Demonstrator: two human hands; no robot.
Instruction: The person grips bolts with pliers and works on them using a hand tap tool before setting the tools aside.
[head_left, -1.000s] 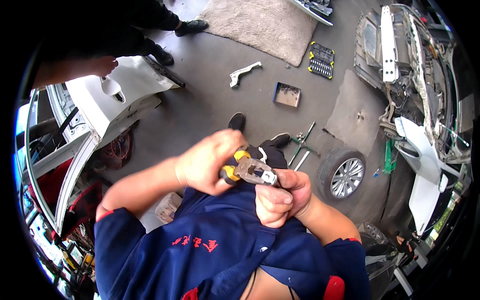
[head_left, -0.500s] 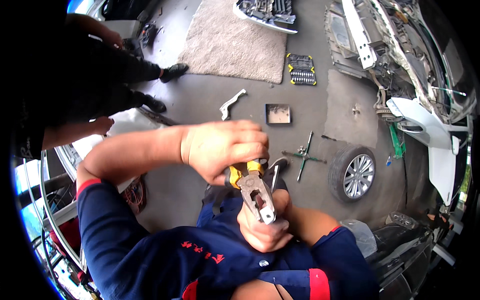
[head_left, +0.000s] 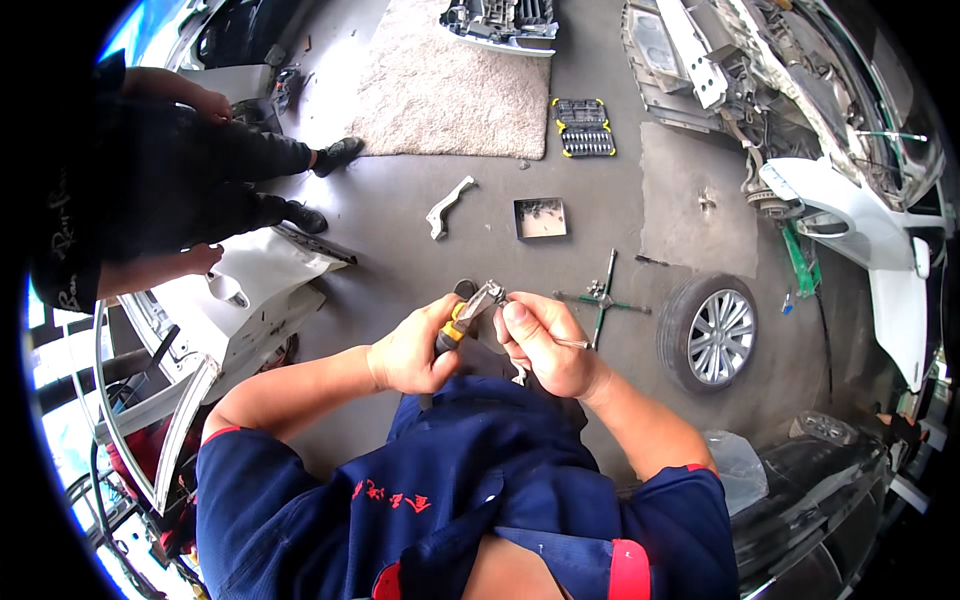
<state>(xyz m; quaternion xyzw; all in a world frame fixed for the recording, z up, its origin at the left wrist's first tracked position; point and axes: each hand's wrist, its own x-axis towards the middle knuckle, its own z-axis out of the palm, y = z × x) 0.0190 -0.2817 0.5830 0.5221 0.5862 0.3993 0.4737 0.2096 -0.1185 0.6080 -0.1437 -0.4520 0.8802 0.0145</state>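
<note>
My left hand (head_left: 410, 348) is closed around the yellow-and-black handles of a pair of pliers (head_left: 478, 304), whose jaws point up and to the right. Close beside it, my right hand (head_left: 552, 348) is closed with the thumb on top, gripping a small metal part with a thin rod (head_left: 573, 344) that sticks out past the palm. The pliers' jaws meet a small metal end at the right fingertips; whether they bite on it is too small to tell. Most of the part is hidden by the fingers.
On the floor ahead lie a shallow box (head_left: 540, 218), a white bracket (head_left: 451, 207), a cross wrench (head_left: 602, 298), a wheel (head_left: 708, 333) and a socket set (head_left: 585, 128). A person (head_left: 190, 170) stands at left beside a white car panel (head_left: 260, 270). A stripped car (head_left: 780, 110) is at right.
Both hands have moved away from my chest and outward, now side by side. The pliers, earlier pointing down toward my right hand, now point up and right.
</note>
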